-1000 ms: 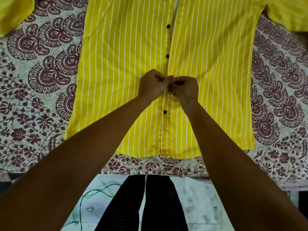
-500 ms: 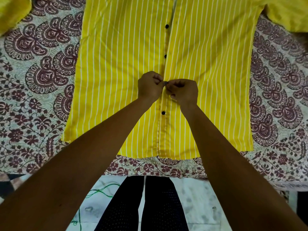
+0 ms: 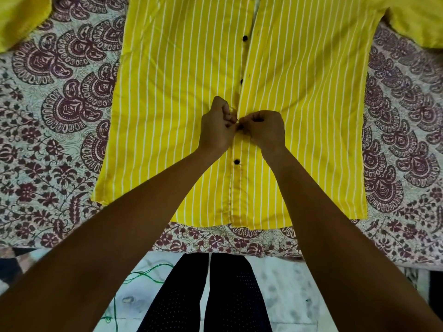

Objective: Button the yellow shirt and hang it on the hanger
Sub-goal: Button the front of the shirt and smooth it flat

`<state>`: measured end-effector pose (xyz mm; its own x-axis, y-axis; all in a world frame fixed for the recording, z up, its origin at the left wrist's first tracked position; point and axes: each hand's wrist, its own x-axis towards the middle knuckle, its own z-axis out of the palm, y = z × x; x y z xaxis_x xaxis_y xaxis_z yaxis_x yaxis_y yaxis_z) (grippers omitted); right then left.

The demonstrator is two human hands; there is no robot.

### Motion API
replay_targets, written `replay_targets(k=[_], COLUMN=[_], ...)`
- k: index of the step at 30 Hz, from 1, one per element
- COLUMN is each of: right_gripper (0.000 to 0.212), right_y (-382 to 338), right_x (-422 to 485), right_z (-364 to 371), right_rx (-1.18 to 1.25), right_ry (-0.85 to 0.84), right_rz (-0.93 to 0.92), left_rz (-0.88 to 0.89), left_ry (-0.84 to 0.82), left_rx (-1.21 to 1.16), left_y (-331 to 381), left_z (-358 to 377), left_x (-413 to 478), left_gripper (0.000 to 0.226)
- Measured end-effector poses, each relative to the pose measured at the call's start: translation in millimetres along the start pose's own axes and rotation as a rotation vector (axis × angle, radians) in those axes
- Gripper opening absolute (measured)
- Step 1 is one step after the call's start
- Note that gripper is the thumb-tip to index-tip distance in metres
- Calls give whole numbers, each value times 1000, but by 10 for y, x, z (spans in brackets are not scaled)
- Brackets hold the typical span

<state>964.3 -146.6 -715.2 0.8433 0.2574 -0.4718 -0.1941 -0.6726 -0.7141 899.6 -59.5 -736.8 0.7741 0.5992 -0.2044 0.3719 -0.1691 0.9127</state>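
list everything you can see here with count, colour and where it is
yellow striped shirt: one, yellow with white stripes, spread flat on the bedsheet, front up
buttons: four showing, black, along the shirt's centre front
bedsheet: one, pale with maroon floral print, under the shirt
yellow cloth: two patches, plain yellow, top corners; possibly the sleeves
green cord: one, green, on the floor at bottom left
floor: one, pale, below the bedsheet's edge
legs: two, in dark trousers, bottom centre
left hand: one, pinches the shirt's front edge at the centre
right hand: one, pinches the front edge beside it
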Motion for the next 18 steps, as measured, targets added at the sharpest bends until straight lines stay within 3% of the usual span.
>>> replay_targets(k=[4, 8, 13, 18], right_gripper=[12, 30, 35, 37], right_y=[32, 4, -40, 14], right_x=[26, 76, 85, 46], right_z=[-15, -93, -148, -94], right_rx=[97, 340, 506, 460], right_ry=[54, -12, -120, -47], right_rz=[29, 222, 339, 274], left_rz=[-15, -111, -272, -289], left_ry=[35, -23, -120, -62], left_rx=[-13, -3, -63, 55], left_y=[5, -3, 94, 142], left_z=[44, 29, -63, -38], left_x=[22, 62, 138, 156], left_gripper=[52, 49, 6, 18])
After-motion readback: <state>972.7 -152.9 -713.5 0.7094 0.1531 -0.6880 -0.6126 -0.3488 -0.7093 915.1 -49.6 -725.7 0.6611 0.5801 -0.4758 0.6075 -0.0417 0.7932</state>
